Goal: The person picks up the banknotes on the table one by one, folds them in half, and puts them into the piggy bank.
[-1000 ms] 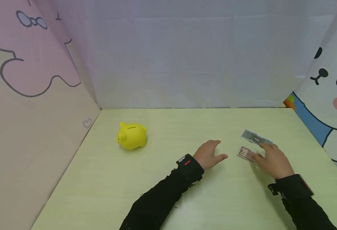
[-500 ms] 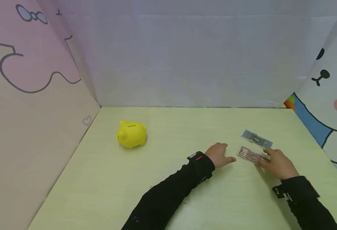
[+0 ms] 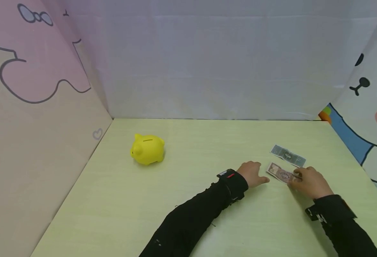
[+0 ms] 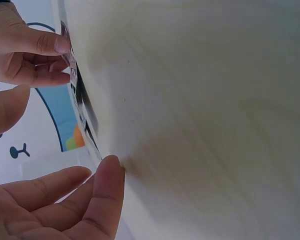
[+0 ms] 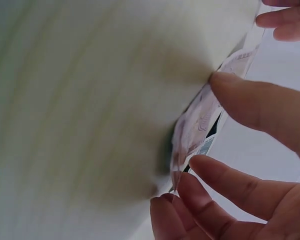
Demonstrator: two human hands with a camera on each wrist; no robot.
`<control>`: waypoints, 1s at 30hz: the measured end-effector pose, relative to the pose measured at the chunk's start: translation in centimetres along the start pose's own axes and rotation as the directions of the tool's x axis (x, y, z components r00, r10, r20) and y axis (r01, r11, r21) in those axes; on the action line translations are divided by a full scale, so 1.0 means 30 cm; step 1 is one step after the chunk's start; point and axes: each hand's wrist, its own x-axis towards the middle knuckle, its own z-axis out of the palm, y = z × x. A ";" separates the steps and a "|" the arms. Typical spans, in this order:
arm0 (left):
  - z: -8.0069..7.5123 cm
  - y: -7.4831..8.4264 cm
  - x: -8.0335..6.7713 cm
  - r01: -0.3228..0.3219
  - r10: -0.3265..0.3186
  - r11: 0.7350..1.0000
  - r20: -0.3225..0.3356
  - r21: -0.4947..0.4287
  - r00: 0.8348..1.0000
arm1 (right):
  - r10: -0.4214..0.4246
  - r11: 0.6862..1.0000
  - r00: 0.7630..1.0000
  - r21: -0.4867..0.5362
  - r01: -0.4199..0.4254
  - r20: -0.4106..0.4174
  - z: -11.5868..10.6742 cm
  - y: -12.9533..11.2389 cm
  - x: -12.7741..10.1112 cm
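A reddish-brown banknote lies toward the right of the table. My right hand pinches its right end between thumb and curled fingers. The right wrist view shows this banknote bent upward at the fingertips. Just beyond it a grey-green banknote lies flat, creased across the middle. My left hand is held to the left of the brown note, thumb and fingers spread, nothing in it. In the left wrist view, the fingers of this left hand are extended close over the tabletop.
A yellow piggy bank with a slot on its back stands at the back left of the pale table. A white curtain rises behind the far edge, and cartoon-printed panels flank both sides.
My left hand has moved right, toward the brown banknote. My right hand has drawn back off the grey-green note, and its fingers have closed on the brown note's right end.
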 end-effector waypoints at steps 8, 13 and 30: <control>0.010 0.008 0.014 -0.009 0.009 1.000 0.002 -0.006 1.000 | -0.002 1.000 1.000 0.025 0.002 -0.021 0.010 0.006 0.002; 0.016 0.012 0.016 -0.017 0.018 0.999 0.013 -0.039 1.000 | 0.006 0.998 1.000 0.059 -0.005 -0.021 0.007 0.002 -0.002; 0.039 0.001 0.010 -0.023 0.033 0.972 0.041 -0.233 0.999 | -0.053 0.986 0.999 0.158 0.054 -0.010 0.007 -0.009 -0.015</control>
